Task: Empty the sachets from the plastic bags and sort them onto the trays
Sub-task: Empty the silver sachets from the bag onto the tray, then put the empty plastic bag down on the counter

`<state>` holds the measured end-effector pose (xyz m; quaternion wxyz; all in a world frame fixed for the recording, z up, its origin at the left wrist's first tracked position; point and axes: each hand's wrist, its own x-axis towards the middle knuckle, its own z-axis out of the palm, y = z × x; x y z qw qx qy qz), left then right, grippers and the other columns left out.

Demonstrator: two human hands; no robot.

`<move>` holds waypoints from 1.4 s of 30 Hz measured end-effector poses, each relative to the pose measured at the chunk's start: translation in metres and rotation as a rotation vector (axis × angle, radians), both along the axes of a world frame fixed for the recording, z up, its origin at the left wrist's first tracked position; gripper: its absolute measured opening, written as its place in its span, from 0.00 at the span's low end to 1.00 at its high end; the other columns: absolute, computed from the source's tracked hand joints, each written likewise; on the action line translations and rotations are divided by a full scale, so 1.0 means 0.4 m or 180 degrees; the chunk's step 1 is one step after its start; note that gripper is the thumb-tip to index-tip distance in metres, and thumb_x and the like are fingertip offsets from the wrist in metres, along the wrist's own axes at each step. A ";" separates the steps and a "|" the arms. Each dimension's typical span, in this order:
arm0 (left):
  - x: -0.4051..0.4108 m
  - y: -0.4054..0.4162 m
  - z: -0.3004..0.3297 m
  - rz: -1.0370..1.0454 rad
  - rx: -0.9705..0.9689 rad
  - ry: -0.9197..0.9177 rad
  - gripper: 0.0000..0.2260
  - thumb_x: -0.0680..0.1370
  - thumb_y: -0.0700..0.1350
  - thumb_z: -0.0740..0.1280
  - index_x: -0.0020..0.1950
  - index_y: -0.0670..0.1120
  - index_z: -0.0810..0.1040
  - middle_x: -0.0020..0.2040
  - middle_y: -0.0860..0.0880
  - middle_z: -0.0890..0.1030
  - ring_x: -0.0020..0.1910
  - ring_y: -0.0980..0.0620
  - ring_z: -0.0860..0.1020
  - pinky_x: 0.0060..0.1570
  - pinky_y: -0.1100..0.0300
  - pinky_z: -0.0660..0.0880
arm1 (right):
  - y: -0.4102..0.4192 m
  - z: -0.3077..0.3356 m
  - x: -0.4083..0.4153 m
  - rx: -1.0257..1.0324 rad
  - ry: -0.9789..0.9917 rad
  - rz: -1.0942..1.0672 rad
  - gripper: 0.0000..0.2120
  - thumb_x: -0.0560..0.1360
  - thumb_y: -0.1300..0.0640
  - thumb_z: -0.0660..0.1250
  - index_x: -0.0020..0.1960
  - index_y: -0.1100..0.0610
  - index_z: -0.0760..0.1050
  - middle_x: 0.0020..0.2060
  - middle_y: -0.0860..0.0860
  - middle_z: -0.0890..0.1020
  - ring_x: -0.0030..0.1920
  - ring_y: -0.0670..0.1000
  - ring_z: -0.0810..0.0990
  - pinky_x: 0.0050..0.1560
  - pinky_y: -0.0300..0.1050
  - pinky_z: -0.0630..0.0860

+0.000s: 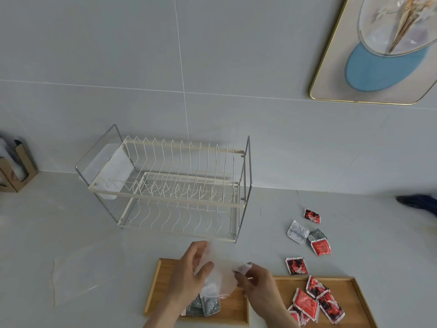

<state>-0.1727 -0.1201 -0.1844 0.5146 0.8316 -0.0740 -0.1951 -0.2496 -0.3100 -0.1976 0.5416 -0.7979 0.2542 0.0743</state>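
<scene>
- A clear plastic bag is held over the left tray by both hands, mouth pointing down — judged to be an emptying move, so the contents land straight on the wood.
- The left hand is pinched on the bag's upper edge, thumb against fingers; the right hand is closed on the opposite corner. The film is kept stretched between them, probably to hold the opening wide.
- Grey sachets are seen lying on the left tray directly under the bag, some partly hidden by the film. Whether any remain inside cannot be told.
- Red sachets are piled on the right tray — sorting by colour appears to be the scheme.
- One red-and-black sachet lies just beyond the right tray's far edge, on the counter.
- Further out, a loose group of sachets — white, grey, red — sits unsorted on the counter, with a single red one behind it. These are judged still to be picked up.
- A second plastic bag lies flat to the left, apparently empty.
- A wire dish rack stands against the tiled wall, unused.
</scene>
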 end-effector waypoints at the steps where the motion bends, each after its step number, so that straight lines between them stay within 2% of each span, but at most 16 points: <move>1: 0.000 0.004 -0.002 -0.0008 0.0043 0.0067 0.22 0.76 0.43 0.72 0.63 0.63 0.71 0.61 0.61 0.80 0.60 0.62 0.78 0.58 0.61 0.78 | 0.000 -0.001 0.002 -0.0014 -0.0027 -0.0018 0.04 0.74 0.51 0.73 0.42 0.52 0.83 0.37 0.51 0.87 0.39 0.52 0.86 0.47 0.61 0.83; 4: -0.005 0.013 -0.021 -0.0155 0.0492 0.0212 0.28 0.75 0.43 0.73 0.69 0.61 0.66 0.65 0.58 0.77 0.66 0.58 0.74 0.63 0.61 0.72 | -0.004 0.013 0.005 -0.0066 -0.0038 -0.0061 0.06 0.76 0.52 0.72 0.42 0.53 0.83 0.37 0.49 0.87 0.38 0.49 0.86 0.47 0.59 0.84; 7: -0.019 0.014 -0.038 -0.0227 0.0881 0.0299 0.30 0.76 0.45 0.72 0.73 0.58 0.63 0.71 0.56 0.73 0.71 0.56 0.71 0.68 0.59 0.68 | -0.015 0.020 0.005 -0.0026 -0.0038 -0.0144 0.06 0.78 0.56 0.70 0.44 0.49 0.83 0.38 0.48 0.88 0.37 0.49 0.86 0.47 0.57 0.84; 11: -0.036 -0.005 -0.049 -0.0296 0.0839 0.0362 0.29 0.77 0.44 0.70 0.74 0.58 0.63 0.73 0.54 0.72 0.73 0.55 0.69 0.70 0.57 0.67 | -0.026 0.042 0.004 0.0056 -0.0072 -0.0256 0.08 0.79 0.59 0.68 0.44 0.49 0.84 0.39 0.50 0.88 0.38 0.51 0.87 0.47 0.56 0.84; 14: -0.037 -0.021 -0.046 -0.0280 0.0695 0.0326 0.30 0.77 0.46 0.71 0.74 0.59 0.62 0.74 0.53 0.71 0.72 0.54 0.69 0.68 0.59 0.67 | -0.034 0.069 0.002 0.0335 -0.0163 -0.0470 0.08 0.80 0.61 0.67 0.46 0.53 0.83 0.39 0.52 0.89 0.40 0.55 0.87 0.45 0.53 0.84; 17: -0.034 -0.022 -0.032 0.0163 0.0183 0.0572 0.31 0.76 0.52 0.72 0.75 0.57 0.61 0.73 0.49 0.71 0.71 0.50 0.70 0.67 0.56 0.67 | -0.041 0.097 0.000 0.1087 -0.0161 -0.0763 0.08 0.82 0.65 0.63 0.52 0.61 0.81 0.44 0.57 0.89 0.45 0.62 0.88 0.46 0.54 0.83; 19: -0.031 -0.010 -0.022 0.0534 -0.0329 0.1107 0.35 0.72 0.61 0.72 0.74 0.55 0.60 0.71 0.46 0.73 0.68 0.47 0.73 0.68 0.49 0.69 | -0.039 0.108 0.002 0.1548 -0.0107 -0.0828 0.08 0.83 0.66 0.61 0.54 0.64 0.79 0.46 0.61 0.88 0.47 0.65 0.87 0.50 0.58 0.83; 20: -0.031 0.000 -0.017 0.0687 -0.0601 0.1400 0.36 0.70 0.63 0.73 0.73 0.55 0.62 0.67 0.46 0.76 0.64 0.46 0.76 0.65 0.48 0.72 | -0.034 0.110 0.005 0.1749 -0.0057 -0.0838 0.08 0.83 0.66 0.61 0.55 0.65 0.79 0.47 0.62 0.88 0.47 0.66 0.87 0.51 0.60 0.83; 22: -0.033 0.018 -0.005 0.0870 -0.1097 0.1884 0.30 0.73 0.58 0.74 0.69 0.52 0.66 0.58 0.46 0.80 0.56 0.46 0.81 0.56 0.50 0.77 | -0.015 0.108 0.014 0.2108 0.0065 -0.0862 0.08 0.82 0.66 0.61 0.57 0.66 0.78 0.48 0.64 0.87 0.45 0.66 0.87 0.51 0.61 0.83; 24: -0.034 0.041 -0.005 0.1130 -0.1369 0.1977 0.23 0.75 0.47 0.73 0.68 0.48 0.71 0.57 0.45 0.82 0.54 0.44 0.82 0.53 0.48 0.80 | 0.010 0.100 0.024 0.2257 0.0193 -0.0840 0.08 0.82 0.66 0.62 0.57 0.67 0.78 0.46 0.63 0.88 0.42 0.64 0.87 0.45 0.57 0.84; 26: -0.028 0.069 -0.005 0.1472 -0.1451 0.1804 0.20 0.75 0.39 0.73 0.65 0.47 0.75 0.55 0.44 0.84 0.53 0.43 0.82 0.48 0.48 0.81 | 0.038 0.091 0.036 0.2240 0.0283 -0.0713 0.08 0.81 0.65 0.64 0.58 0.66 0.79 0.46 0.62 0.88 0.42 0.64 0.88 0.39 0.53 0.84; 29: -0.017 0.122 0.008 0.1855 -0.1439 0.1568 0.15 0.75 0.33 0.72 0.58 0.46 0.76 0.48 0.44 0.85 0.43 0.46 0.83 0.38 0.54 0.81 | 0.077 0.080 0.063 0.2065 0.0215 -0.0771 0.08 0.79 0.64 0.69 0.57 0.62 0.79 0.46 0.61 0.88 0.41 0.63 0.88 0.37 0.50 0.82; 31: -0.014 0.170 0.015 0.1952 -0.1400 0.1471 0.15 0.75 0.32 0.72 0.55 0.48 0.75 0.47 0.43 0.84 0.41 0.47 0.82 0.35 0.56 0.79 | 0.101 0.070 0.091 0.1857 0.0097 -0.0956 0.08 0.78 0.65 0.70 0.57 0.63 0.78 0.45 0.62 0.87 0.37 0.62 0.86 0.35 0.48 0.82; 33: -0.009 0.226 0.007 0.2021 -0.1320 0.1368 0.16 0.74 0.33 0.73 0.55 0.48 0.75 0.47 0.41 0.84 0.41 0.44 0.82 0.37 0.54 0.77 | 0.131 0.064 0.122 0.1586 -0.0005 -0.0997 0.09 0.78 0.67 0.70 0.57 0.61 0.77 0.44 0.63 0.86 0.36 0.60 0.85 0.36 0.48 0.82; 38: -0.007 0.360 -0.018 0.2259 -0.0947 0.1074 0.13 0.74 0.35 0.73 0.55 0.45 0.77 0.42 0.42 0.83 0.31 0.46 0.79 0.33 0.56 0.74 | 0.244 0.046 0.190 0.0927 -0.0060 -0.0590 0.05 0.77 0.65 0.71 0.52 0.59 0.80 0.41 0.62 0.86 0.37 0.60 0.85 0.34 0.48 0.82; 42: 0.000 0.459 -0.043 0.2667 -0.0771 0.0872 0.10 0.75 0.35 0.72 0.53 0.46 0.79 0.42 0.44 0.84 0.29 0.48 0.80 0.34 0.55 0.75 | 0.362 0.027 0.235 0.0540 0.0016 -0.0401 0.01 0.77 0.63 0.72 0.48 0.60 0.82 0.38 0.59 0.86 0.34 0.58 0.85 0.36 0.53 0.84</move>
